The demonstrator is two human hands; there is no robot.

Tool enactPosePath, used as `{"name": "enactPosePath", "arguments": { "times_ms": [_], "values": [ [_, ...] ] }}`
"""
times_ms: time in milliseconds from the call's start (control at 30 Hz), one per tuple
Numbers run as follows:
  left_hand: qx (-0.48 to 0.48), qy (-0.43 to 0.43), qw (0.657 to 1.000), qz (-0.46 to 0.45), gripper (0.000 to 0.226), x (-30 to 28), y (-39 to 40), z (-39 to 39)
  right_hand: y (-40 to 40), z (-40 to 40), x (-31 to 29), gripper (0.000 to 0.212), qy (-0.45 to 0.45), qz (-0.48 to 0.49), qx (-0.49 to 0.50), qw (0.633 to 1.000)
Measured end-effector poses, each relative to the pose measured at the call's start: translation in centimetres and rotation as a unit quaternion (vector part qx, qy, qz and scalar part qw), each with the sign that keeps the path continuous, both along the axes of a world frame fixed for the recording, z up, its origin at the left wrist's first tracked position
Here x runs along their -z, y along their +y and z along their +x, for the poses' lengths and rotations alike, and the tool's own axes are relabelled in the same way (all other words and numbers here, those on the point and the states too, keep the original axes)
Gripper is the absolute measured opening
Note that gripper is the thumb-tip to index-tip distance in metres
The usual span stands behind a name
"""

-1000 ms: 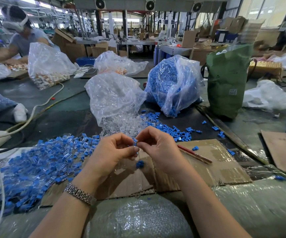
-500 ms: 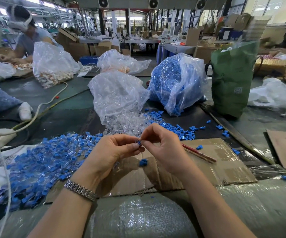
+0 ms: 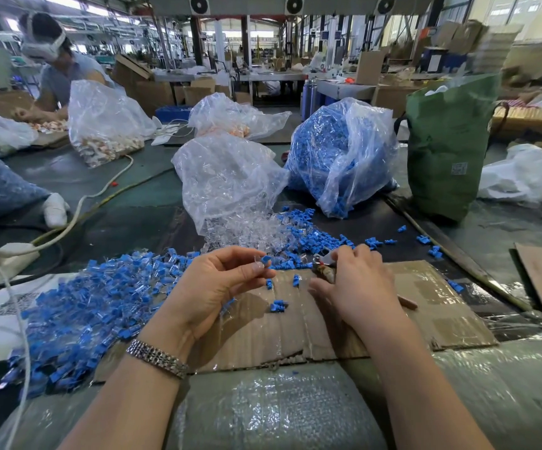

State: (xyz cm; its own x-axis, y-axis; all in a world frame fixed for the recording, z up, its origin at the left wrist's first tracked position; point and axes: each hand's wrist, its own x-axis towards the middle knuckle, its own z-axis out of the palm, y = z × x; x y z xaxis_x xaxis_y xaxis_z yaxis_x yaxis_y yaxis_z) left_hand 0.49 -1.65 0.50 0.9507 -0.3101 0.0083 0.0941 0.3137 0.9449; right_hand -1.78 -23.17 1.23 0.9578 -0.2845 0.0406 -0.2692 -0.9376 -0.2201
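My left hand [image 3: 211, 287] pinches a small clear piece with a blue cap [image 3: 263, 260] between thumb and fingertips, above the cardboard sheet [image 3: 441, 313]. To its right, my right hand [image 3: 360, 287] lies over a red-handled tool with a metal tip [image 3: 323, 269], fingers curled round it on the cardboard. A heap of capped blue-and-clear pieces [image 3: 84, 306] lies left of my left hand. Loose clear parts [image 3: 246, 228] and loose blue caps [image 3: 315, 238] lie just beyond both hands. A few stray caps [image 3: 277, 306] sit on the cardboard between my hands.
A clear bag [image 3: 227, 177] spills the clear parts; a bag of blue caps [image 3: 337, 154] and a green bag [image 3: 441, 147] stand behind to the right. A white power strip and cables [image 3: 6, 258] lie at the left. Another person [image 3: 64, 69] works at the back left.
My hands have parted. The left keeps the small piece and has shifted slightly left. The right has let go of it and moved right onto the red-handled tool.
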Motion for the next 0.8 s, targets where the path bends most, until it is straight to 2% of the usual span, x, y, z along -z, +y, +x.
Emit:
{"name": "enactPosePath", "arguments": {
  "times_ms": [167, 300, 367, 467, 533, 633, 700, 800],
  "values": [
    [-0.019, -0.009, 1.000, -0.003, 0.021, 0.0, 0.2, 0.2, -0.5, -0.8, 0.3, 0.068, 0.031, -0.034, 0.050, 0.998],
    [-0.030, -0.012, 0.999, 0.002, 0.021, -0.1, 0.2, 0.2, -0.6, -0.8, -0.1, 0.037, 0.051, -0.052, 0.028, 0.997],
    [-0.040, -0.014, 0.999, -0.004, 0.019, -0.1, 0.2, 0.2, -0.4, -0.6, -0.5, 0.020, 0.033, 0.009, 0.010, 0.999],
    [-0.051, -0.004, 0.998, -0.026, 0.019, 0.0, 0.3, 0.5, -0.2, -0.7, -1.4, 0.026, 0.023, 0.141, -0.043, 0.989],
    [-0.062, -0.001, 0.998, -0.034, 0.024, 0.1, 0.4, 0.6, 0.3, -0.8, -2.5, 0.027, 0.049, 0.231, -0.095, 0.967],
    [-0.082, -0.002, 0.996, -0.044, 0.025, 0.1, 0.3, 0.8, 1.4, -0.9, -3.8, 0.025, 0.114, 0.365, -0.165, 0.909],
    [-0.086, -0.003, 0.995, -0.058, 0.022, 0.1, 0.4, 0.8, 2.0, -0.9, -4.2, 0.022, 0.148, 0.396, -0.187, 0.887],
    [-0.082, -0.009, 0.995, -0.062, 0.022, 0.1, 0.5, 0.8, 2.8, -1.0, -4.4, 0.016, 0.166, 0.393, -0.213, 0.879]
  ]
}}
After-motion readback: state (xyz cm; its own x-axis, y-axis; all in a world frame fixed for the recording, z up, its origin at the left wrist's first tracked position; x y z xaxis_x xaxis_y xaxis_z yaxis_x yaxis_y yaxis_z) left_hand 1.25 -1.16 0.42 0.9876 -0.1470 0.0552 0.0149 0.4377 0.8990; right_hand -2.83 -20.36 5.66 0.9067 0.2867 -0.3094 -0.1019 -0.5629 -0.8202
